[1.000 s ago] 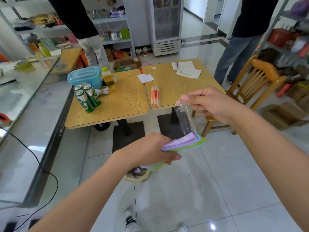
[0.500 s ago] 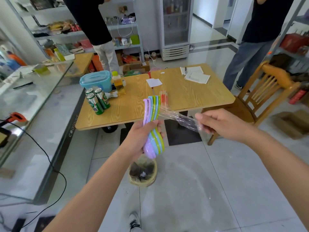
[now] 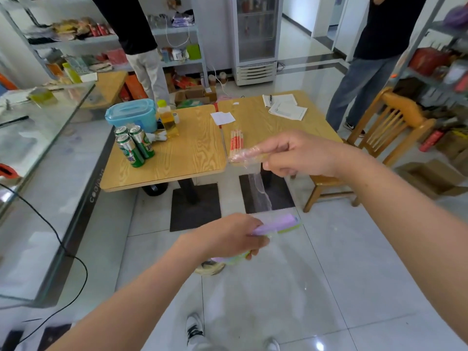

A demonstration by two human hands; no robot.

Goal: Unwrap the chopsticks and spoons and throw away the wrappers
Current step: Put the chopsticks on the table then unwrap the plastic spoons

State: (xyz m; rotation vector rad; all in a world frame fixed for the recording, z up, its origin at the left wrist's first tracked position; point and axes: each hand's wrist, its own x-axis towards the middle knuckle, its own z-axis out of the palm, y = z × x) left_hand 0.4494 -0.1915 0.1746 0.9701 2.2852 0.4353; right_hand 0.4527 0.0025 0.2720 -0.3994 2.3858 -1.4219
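My left hand (image 3: 231,236) grips a stack of pastel plastic spoons (image 3: 277,222), purple on top with green edges, held level over the floor. Higher up, my right hand (image 3: 301,154) pinches a clear plastic wrapper (image 3: 249,158) that trails down toward the spoons. A bundle of chopsticks in red-and-white wrappers (image 3: 236,142) lies on the right wooden table (image 3: 255,122). A small round waste basket (image 3: 210,267) stands on the floor, mostly hidden under my left hand.
The left wooden table (image 3: 182,158) carries green cans (image 3: 134,146), a blue lidded box (image 3: 131,115) and an oil bottle (image 3: 168,120). A glass counter (image 3: 38,148) runs along the left. A wooden chair (image 3: 379,138) is on the right. Two people stand behind the tables.
My left hand has swung the spoons from upright down to level and lower. My right hand has risen with the clear wrapper, pulling it away from the spoons.
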